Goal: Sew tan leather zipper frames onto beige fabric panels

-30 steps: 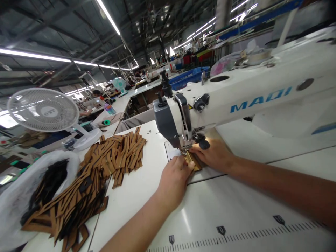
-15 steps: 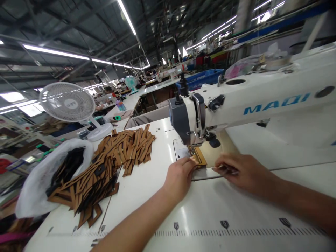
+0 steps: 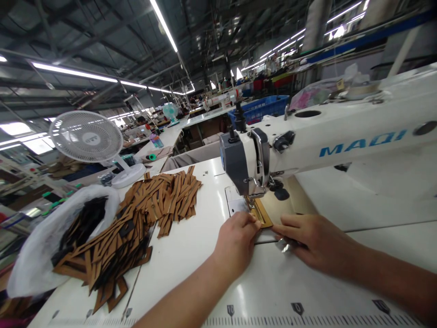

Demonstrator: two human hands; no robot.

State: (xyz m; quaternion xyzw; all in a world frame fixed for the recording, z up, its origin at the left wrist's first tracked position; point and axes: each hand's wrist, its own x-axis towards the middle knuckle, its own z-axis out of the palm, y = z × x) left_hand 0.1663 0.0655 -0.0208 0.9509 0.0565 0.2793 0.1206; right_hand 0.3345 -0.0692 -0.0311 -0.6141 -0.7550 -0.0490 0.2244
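Note:
A white sewing machine stands on the white table. A small tan strip lies under its presser foot. My left hand has its fingers curled, and its fingertips pinch the strip's near edge. My right hand lies just right of the strip with its fingers closed over a small shiny metal tool pressed to the table.
A heap of tan and black strips covers the left of the table, beside a white plastic bag of black pieces. A white desk fan stands behind it. A ruler scale runs along the table's front edge.
My right hand left the presser foot, drew back toward me and now holds a small metal tool beside the strip. My left hand stayed on the strip. The camera shifted left.

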